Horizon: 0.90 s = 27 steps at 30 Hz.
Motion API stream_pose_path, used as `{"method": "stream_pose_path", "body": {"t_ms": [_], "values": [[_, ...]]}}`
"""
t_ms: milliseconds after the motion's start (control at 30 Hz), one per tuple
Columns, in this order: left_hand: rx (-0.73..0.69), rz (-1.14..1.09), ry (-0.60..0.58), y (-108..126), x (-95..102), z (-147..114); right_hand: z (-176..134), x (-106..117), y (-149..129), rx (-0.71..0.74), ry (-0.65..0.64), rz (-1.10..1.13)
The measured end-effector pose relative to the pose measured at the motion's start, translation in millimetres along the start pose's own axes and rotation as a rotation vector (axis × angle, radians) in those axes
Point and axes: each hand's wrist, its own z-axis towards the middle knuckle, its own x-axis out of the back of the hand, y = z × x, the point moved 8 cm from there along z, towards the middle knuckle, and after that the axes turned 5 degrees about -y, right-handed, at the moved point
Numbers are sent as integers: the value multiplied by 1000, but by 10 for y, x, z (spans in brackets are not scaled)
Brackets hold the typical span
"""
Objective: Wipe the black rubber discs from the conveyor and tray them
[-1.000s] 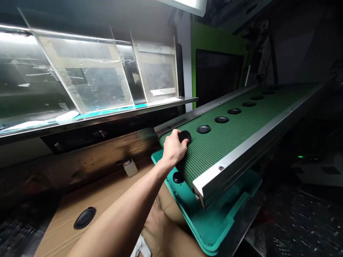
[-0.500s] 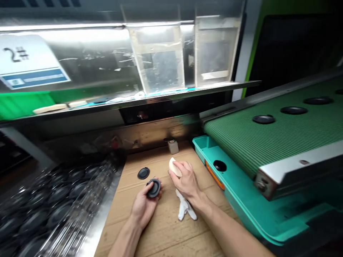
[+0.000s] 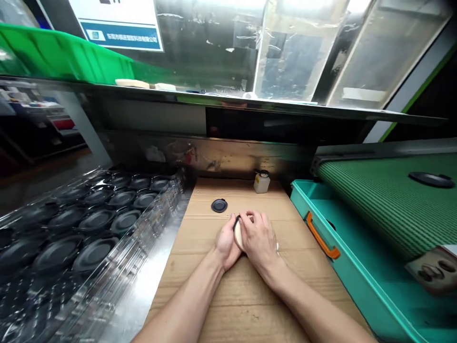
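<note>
My two hands meet over the cardboard sheet (image 3: 243, 305). My left hand (image 3: 224, 245) is closed around a round black lid (image 3: 235, 222), of which only a thin rim shows. Pressed against the lid's face is a cream-coloured pad (image 3: 239, 235), gripped by my right hand (image 3: 260, 238). The right fingers hide part of both pieces. A second black lid (image 3: 219, 206) lies flat on the cardboard beyond my hands. Just past my right hand peeks a scrap of white cloth (image 3: 277, 247), mostly covered.
Clear plastic trays (image 3: 132, 238) of black lids stand at left. A small bottle (image 3: 262, 183) sits at the cardboard's far edge. To the right are a teal bin (image 3: 360, 286) with an orange handle and a green conveyor (image 3: 385, 190) carrying a black lid. A metal shelf (image 3: 228, 99) crosses above.
My right hand has brought the cream pad down onto the lid in my left hand; before, they were apart. The view has turned left, and the white cloth is now mostly hidden.
</note>
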Motion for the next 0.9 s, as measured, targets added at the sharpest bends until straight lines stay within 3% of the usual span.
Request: {"method": "stream_pose_path", "body": {"t_ms": [167,267,400,600,767,900], "values": [[-151,-38,231,-14,135,-21,-139,-14,1,27,51,69],[-149,-95,330,43,304,-13,-269,-83,-90,187,-2,142],[-65,-128,273,88,354,-1,-318,-207,-68,325,-59,245],[-88,-51,82,-36,118,-2,-176,-229,224,158,66,207],[-36,-66,176,-44,214,2,-256,-192,93,184,35,180],[-66,-52,93,44,179,31,-205,-105,89,79,66,136]]}}
